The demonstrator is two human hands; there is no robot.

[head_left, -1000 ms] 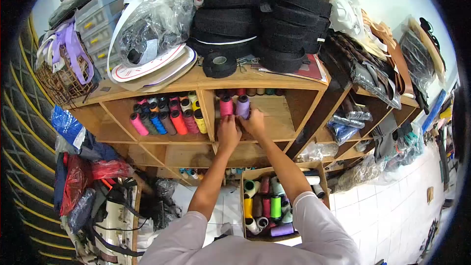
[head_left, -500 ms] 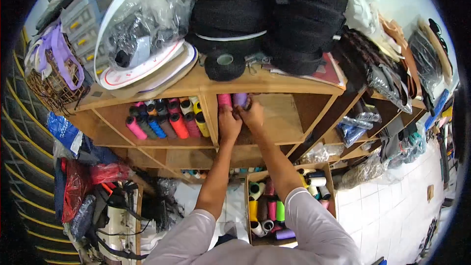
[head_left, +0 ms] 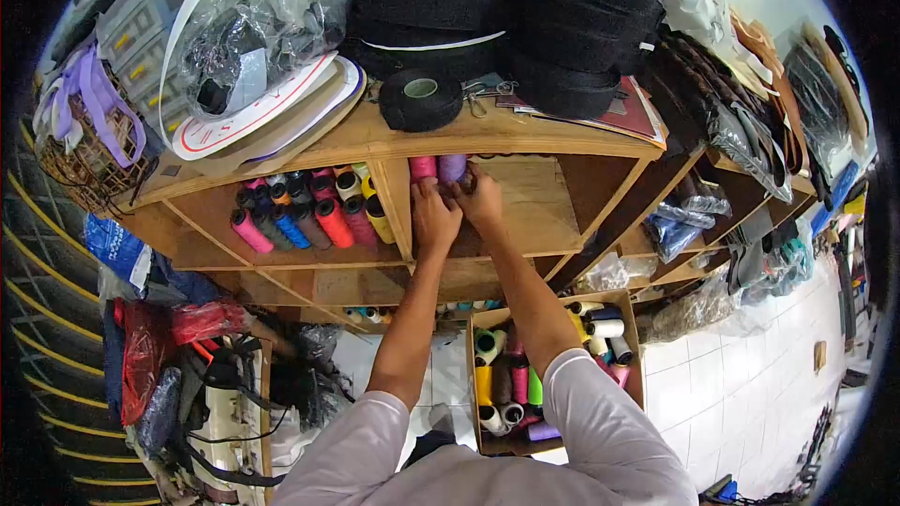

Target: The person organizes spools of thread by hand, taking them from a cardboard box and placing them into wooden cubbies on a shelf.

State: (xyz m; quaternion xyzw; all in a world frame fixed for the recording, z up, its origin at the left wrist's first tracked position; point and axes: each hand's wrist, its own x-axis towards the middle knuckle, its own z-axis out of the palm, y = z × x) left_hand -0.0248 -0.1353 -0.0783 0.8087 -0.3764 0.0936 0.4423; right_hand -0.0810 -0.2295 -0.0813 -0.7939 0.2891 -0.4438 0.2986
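Both my hands reach into the middle compartment of a wooden shelf unit (head_left: 525, 145). My left hand (head_left: 434, 215) is on a pink thread spool (head_left: 423, 167) standing at the compartment's left side. My right hand (head_left: 481, 199) grips a purple thread spool (head_left: 452, 167) right beside the pink one. The two spools stand upright and touch each other. My fingers hide their lower halves.
The left compartment holds several coloured thread spools (head_left: 314, 211). A cardboard box (head_left: 630, 323) of spools sits on the tiled floor below my arms. Black webbing rolls (head_left: 506, 19), a tape roll (head_left: 422, 98) and plastic bags crowd the shelf top. A sewing machine (head_left: 225, 422) stands at lower left.
Both hands have pushed the pink and purple spools deeper into the compartment. The camera has moved closer and tilted down, so the shelf top fills more of the view.
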